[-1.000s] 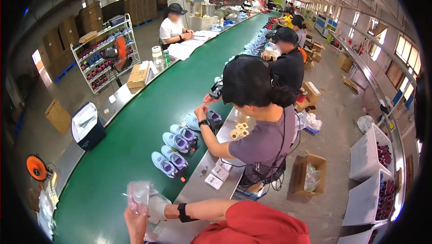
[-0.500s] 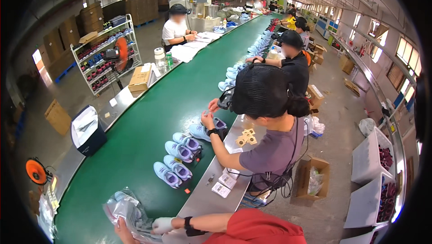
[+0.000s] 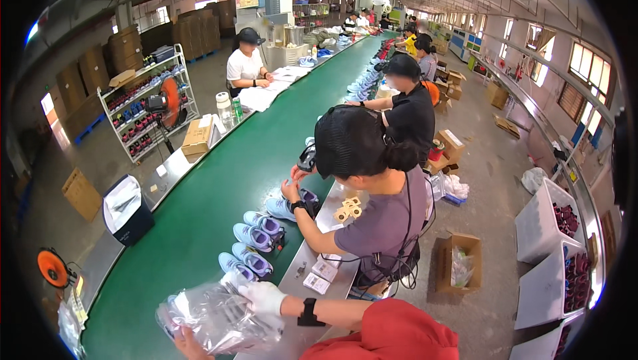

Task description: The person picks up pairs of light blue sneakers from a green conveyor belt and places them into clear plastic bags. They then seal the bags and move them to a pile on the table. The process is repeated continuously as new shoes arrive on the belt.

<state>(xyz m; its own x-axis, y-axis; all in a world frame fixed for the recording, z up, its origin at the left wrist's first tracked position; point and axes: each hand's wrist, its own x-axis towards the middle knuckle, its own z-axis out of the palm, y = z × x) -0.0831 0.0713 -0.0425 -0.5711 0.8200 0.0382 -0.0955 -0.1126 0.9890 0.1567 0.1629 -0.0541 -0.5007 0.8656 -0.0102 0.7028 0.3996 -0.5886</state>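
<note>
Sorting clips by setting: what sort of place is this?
Likely a shoe factory's assembly line: a long green conveyor belt carries pairs of light blue shoes, workers sit along its edge, and stacked cardboard boxes line the wall.

The right hand [image 3: 264, 297] wears a white glove and lies knuckles up, fingers [image 3: 247, 289] curled down and closed in a grip. Its forearm is bare and runs nearly level across the lower edge from the right, with a black band [image 3: 308, 311] round the wrist and a red sleeve [image 3: 392, 337] covering the upper arm. The left hand [image 3: 189, 345] is bare and shows only in part at the bottom edge, lower than and left of the right, fingers bent up in a hold; its wrist and forearm are out of frame.
</note>
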